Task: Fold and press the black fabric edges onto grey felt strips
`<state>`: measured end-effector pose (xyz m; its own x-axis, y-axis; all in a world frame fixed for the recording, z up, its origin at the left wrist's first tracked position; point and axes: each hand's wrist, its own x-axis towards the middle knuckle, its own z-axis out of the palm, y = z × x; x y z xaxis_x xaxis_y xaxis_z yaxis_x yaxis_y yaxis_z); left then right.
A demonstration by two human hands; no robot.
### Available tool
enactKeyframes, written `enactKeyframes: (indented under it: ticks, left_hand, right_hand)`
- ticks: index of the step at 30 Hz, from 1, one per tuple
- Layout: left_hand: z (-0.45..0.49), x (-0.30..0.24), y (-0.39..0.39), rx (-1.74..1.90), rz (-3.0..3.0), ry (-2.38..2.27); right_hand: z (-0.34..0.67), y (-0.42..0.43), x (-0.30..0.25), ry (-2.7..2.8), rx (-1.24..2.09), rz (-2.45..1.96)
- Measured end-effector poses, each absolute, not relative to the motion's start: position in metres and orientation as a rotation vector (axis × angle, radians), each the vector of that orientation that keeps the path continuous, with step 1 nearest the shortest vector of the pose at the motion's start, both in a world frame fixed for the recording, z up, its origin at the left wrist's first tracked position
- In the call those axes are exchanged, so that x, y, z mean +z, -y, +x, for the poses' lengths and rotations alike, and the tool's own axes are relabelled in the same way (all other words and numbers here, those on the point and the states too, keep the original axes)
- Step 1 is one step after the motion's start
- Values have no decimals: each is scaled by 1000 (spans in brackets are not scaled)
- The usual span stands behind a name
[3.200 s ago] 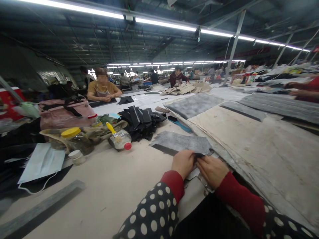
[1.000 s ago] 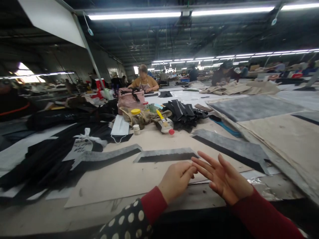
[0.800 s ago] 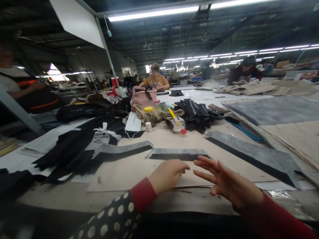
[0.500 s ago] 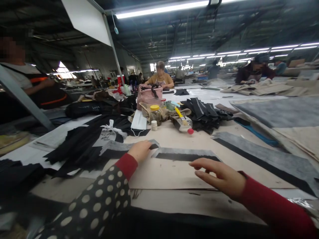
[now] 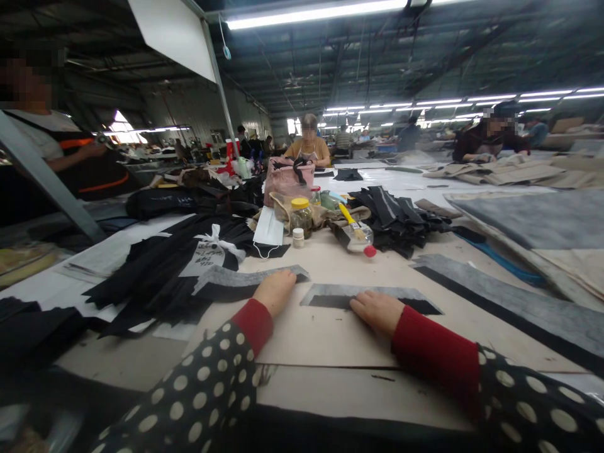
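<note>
My left hand (image 5: pixel 277 290) rests at the right end of a curved grey-and-black fabric piece (image 5: pixel 231 277). Its fingers bend down away from me, and the tips are mostly hidden behind the hand. A straight fabric strip (image 5: pixel 333 294), grey along the far side and black along the near side, lies flat just to the right. On that strip's black band my right hand (image 5: pixel 377 310) is laid palm down, fingers stretched to the left and touching the cloth. Both pieces lie on a pale board (image 5: pixel 325 340).
A long grey-and-black fabric piece (image 5: pixel 509 308) lies at right. Black cloth with a tag (image 5: pixel 205 257) is piled at left. Behind stand a yellow-lidded jar (image 5: pixel 301 220), a small white bottle (image 5: pixel 298 239), a yellow-handled brush (image 5: pixel 349 217) on a clear bottle, and a mask (image 5: pixel 268 229). Co-workers are farther off.
My right hand has come left and down from above the board onto the straight strip. My left hand stays near the curved piece's end. The view has shifted slightly.
</note>
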<state>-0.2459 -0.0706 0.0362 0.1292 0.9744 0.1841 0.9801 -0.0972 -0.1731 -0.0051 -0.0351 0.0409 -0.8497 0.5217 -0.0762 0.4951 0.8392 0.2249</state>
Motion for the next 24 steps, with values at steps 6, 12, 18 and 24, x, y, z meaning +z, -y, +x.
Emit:
enactKeyframes:
  ticks: [6,12,18,24]
  left_hand:
    - [-258,27,68,-295,-2144,1945]
    - [-265,23,64,-429,-2185,1996]
    - [-269,22,66,-418,-2196,2061]
    - [-271,22,66,-556,-2153,2147]
  right_hand:
    - [-1,46,61,-2897,99,787]
    - [-78,45,82,-3080,27,394]
    - [-143,31,65,-2957,173,610]
    - [-153,34,51,-2969,229,786]
